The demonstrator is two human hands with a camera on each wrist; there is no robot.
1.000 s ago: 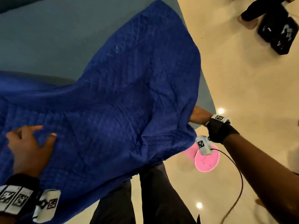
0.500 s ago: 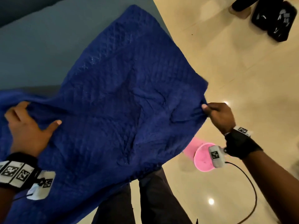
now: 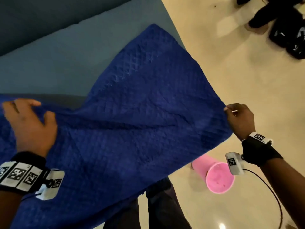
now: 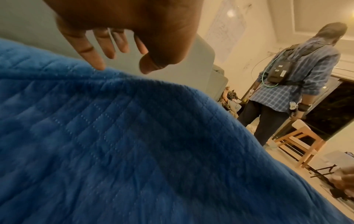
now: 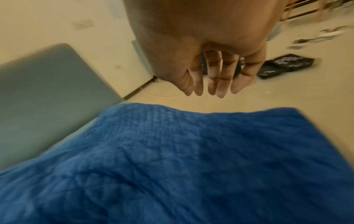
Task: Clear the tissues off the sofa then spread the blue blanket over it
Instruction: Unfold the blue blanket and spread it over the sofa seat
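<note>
The quilted blue blanket point(image 3: 132, 121) lies partly spread over the grey-blue sofa point(image 3: 66, 63), and its near edge hangs over my legs. My left hand point(image 3: 28, 123) hovers over its left part with fingers spread; in the left wrist view one fingertip point(image 4: 97, 65) touches the blue blanket point(image 4: 114, 151). My right hand point(image 3: 237, 118) is at the blanket's right corner. In the right wrist view its fingers point(image 5: 216, 81) hang straight just above the blanket's edge point(image 5: 191, 115), holding nothing. No tissues are in sight.
A pink bin point(image 3: 219, 177) lies on the cream floor beside my right wrist. Black bags point(image 3: 287, 35) and someone's feet are at the far right. Another person point(image 4: 291, 84) stands by a wooden chair point(image 4: 298, 144) beyond the sofa's end.
The right hand came out from the blanket's edge, pulled the corner out to the right, and now its fingers are straight. The left hand slid away from me. The blanket lies flatter.
</note>
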